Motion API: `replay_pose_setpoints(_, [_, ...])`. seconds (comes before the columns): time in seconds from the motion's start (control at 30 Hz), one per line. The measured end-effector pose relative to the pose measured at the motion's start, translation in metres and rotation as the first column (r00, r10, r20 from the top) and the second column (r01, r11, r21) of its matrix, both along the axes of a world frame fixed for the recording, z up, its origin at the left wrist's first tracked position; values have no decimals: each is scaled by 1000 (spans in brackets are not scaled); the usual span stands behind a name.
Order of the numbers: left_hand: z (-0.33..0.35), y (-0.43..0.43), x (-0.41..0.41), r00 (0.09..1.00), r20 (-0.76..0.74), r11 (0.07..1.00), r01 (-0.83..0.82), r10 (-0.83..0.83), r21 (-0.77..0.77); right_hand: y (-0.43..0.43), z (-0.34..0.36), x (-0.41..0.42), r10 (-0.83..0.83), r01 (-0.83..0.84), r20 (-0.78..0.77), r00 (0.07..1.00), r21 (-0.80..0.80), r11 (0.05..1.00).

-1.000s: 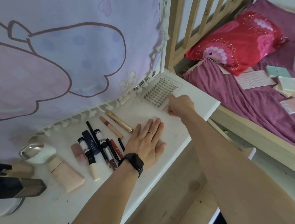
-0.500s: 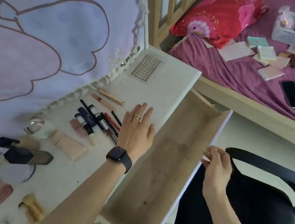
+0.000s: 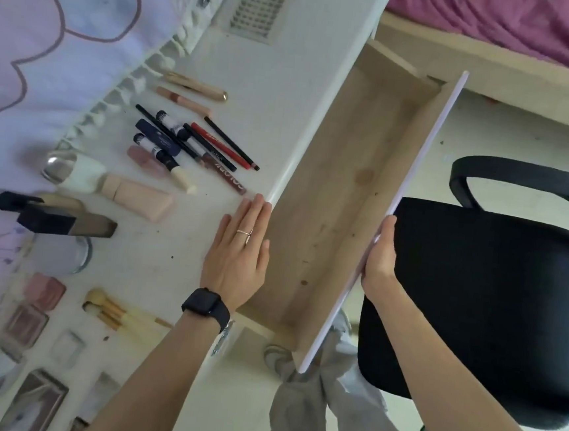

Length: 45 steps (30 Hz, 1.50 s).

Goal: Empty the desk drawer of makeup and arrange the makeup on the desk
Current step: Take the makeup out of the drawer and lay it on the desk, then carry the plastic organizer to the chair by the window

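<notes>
- makeup (image 3: 193, 138) is laid out on the desk (image 3: 306, 62), pencils, tubes, brushes and palettes, from 11 round to 8 o'clock of the left hand
- left hand (image 3: 238, 256) lies flat at the desk edge, fingers straight, holding nothing
- drawer (image 3: 340, 192) is pulled out just beside it at 3 o'clock, bare wood bottom showing
- right hand (image 3: 381, 258) grips the drawer's white front panel
- black chair (image 3: 475, 300) sits at that hand's 3 o'clock

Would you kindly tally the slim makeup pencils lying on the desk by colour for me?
Black pencils: 3
Red pencil: 1
Total: 4
</notes>
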State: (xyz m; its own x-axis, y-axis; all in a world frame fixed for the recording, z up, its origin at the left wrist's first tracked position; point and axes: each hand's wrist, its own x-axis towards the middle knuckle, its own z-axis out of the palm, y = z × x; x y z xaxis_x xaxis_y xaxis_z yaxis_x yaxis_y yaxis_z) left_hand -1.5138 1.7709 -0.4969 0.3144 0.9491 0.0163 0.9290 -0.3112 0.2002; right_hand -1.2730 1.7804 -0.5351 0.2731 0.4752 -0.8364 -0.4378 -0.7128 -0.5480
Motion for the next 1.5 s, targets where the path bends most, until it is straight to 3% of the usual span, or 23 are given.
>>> replay_pose_setpoints(0.33, [-5,5,-25,985,-110,991,129,-131,-27,2,16,6,12,-14,41,999,44,999])
replay_pose_setpoints(0.53, [2,5,-18,992,-99,993,75,-83,-87,17,24,-13,48,-48,-5,999,35,998])
replay_pose_setpoints(0.83, [2,12,-20,953,-268,982,101,-142,-159,35,21,-40,112,-110,-44,993,63,992])
replay_pose_setpoints(1.03, [2,11,-21,952,-273,982,102,-142,-156,40,25,-62,146,-130,-158,977,106,986])
replay_pose_setpoints(1.2, [4,10,-21,973,-191,984,99,-127,-148,49,25,-72,177,-152,-198,964,138,979])
replay_pose_setpoints(1.33, [5,9,-20,989,-83,988,116,-125,-101,57,17,-84,213,-181,-211,954,162,970])
replay_pose_setpoints(1.5, [1,5,-20,978,-134,987,154,-158,-42,63,13,-99,292,-268,-124,948,182,946])
